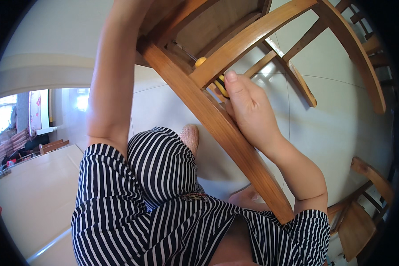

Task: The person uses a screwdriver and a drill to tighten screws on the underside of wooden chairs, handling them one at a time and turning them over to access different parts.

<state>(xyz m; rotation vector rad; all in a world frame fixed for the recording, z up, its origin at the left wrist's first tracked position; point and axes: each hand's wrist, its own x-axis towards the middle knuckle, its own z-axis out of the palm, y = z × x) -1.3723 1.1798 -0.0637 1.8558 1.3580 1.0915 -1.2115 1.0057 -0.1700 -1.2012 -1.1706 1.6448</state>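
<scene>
My right hand [251, 103] grips the yellow and black handle of a screwdriver [221, 85]. The handle passes behind a curved wooden rail of a tilted chair [212, 124], and its rounded yellow end shows on the far side. From there a thin metal shaft points at the inner corner where the leg meets the seat frame; its tip is hard to make out. One chair leg slants down across the view towards my striped shirt. Only my left forearm is visible, reaching over the top edge by the seat frame; the hand itself is out of view.
Below lies a pale tiled floor [319, 129], with my feet on it beside the leg. Another wooden chair [357, 226] stands at lower right, and more wooden furniture at upper right. A cream panel or tabletop [36, 196] is on the left, near a bright window [1, 116].
</scene>
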